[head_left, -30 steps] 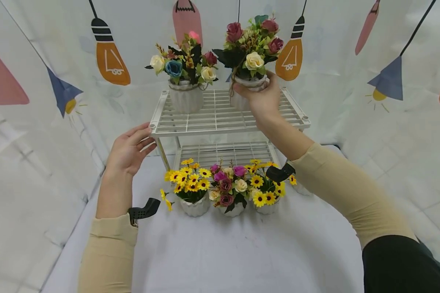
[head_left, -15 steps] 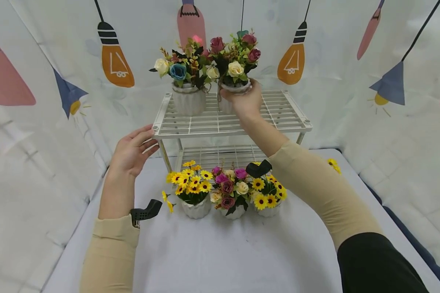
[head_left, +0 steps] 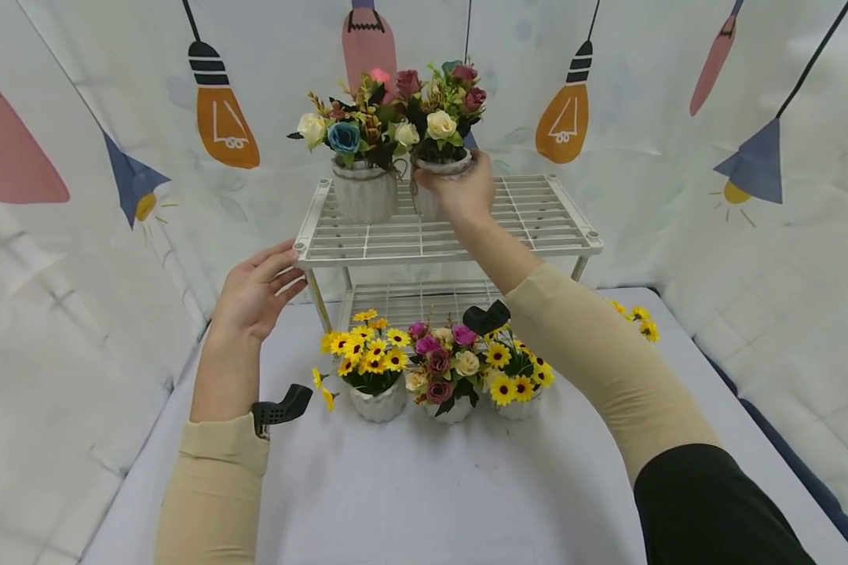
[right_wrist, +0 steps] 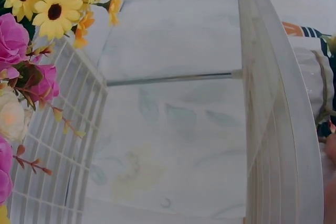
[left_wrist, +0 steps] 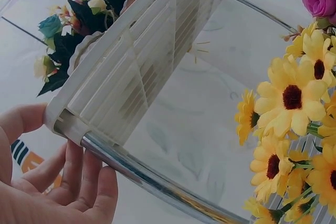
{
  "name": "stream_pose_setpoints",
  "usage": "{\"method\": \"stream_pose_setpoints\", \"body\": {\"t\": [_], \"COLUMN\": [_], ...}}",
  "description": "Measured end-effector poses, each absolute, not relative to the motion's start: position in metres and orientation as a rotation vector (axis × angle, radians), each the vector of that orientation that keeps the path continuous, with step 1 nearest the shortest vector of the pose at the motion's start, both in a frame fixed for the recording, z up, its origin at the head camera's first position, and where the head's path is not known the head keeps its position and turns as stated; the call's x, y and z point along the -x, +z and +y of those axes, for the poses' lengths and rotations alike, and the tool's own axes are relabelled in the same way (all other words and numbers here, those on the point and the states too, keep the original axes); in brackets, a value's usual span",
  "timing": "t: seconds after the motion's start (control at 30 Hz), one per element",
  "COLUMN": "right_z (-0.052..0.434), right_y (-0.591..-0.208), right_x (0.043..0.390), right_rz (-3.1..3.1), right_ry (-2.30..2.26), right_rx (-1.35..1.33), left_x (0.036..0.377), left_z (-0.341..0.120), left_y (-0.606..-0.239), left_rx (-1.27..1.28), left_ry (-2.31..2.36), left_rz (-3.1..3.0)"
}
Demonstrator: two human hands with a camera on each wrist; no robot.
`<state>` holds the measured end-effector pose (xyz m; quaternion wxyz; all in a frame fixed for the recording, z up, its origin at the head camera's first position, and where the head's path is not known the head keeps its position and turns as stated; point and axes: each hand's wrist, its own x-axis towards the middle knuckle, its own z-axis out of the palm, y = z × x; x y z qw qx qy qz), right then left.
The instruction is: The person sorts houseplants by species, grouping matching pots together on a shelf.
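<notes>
On the rack's top shelf, your right hand grips a rose pot beside another pot; your left hand, fingers relaxed, steadies the front-left corner.

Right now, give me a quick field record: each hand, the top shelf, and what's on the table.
right hand: grips the rose pot by its white body
rose pot: on the rack's top shelf, close beside the blue-flower pot
left hand: fingers straight, touching the shelf's front left corner
table: three flower pots in a row before the rack
</notes>
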<state>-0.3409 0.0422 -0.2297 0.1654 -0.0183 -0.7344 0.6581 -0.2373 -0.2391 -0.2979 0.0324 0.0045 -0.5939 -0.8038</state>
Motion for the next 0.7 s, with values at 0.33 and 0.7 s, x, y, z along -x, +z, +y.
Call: {"method": "stream_pose_setpoints", "body": {"t": [0.33, 0.7], "right_z": [0.041, 0.061], "right_y": [-0.235, -0.238], "right_x": [0.341, 0.310], "right_rz": [-2.220, -2.233], "right_ry": [1.601, 1.648], "right_rx": [-0.016, -0.121], "left_x": [0.236, 0.238], "left_z": [-0.239, -0.241], "left_y": [-0.299, -0.297], "left_rx": [-0.024, -0.016], "left_ry": [-2.473, -2.496], "left_rz": [-1.846, -1.819]}}
